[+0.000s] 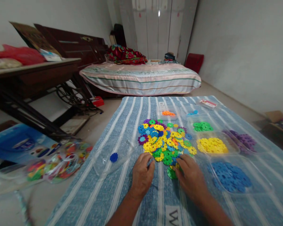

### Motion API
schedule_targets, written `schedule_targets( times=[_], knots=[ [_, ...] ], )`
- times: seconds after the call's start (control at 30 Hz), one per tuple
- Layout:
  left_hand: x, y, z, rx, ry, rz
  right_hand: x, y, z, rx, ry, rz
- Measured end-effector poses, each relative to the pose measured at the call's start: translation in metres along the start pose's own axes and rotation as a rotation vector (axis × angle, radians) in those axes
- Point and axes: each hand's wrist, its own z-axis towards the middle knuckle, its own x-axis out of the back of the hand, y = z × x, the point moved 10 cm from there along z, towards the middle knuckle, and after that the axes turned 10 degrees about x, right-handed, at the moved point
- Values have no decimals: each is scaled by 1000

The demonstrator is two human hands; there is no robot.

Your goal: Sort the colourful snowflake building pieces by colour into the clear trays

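Note:
A pile of small plastic snowflake discs (163,139) in yellow, green, blue, purple and orange lies on a blue striped cloth (132,125). My left hand (141,174) rests at the pile's near edge, fingers curled down, with nothing visible in them. My right hand (190,177) sits beside it, fingertips pinched on a green disc (171,172) at the pile's front. One blue disc (113,157) lies alone inside a clear lid to the left.
Clear trays on the right hold sorted discs: blue (231,177), yellow (211,145), green (202,126), purple (245,139), orange (168,113). A bag of mixed discs (58,161) lies left on the floor. A bed (141,77) and a dark table (33,73) stand behind.

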Motion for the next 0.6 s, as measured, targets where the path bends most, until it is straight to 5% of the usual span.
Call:
schedule_targets(
  times=[0.33,0.6],
  knots=[
    [-8,-8,1,-6,96,274,-18,12,-20,-32,-12,-1],
    [-21,-14,32,113,131,274,-19,10,-19,-7,8,7]
  ],
)
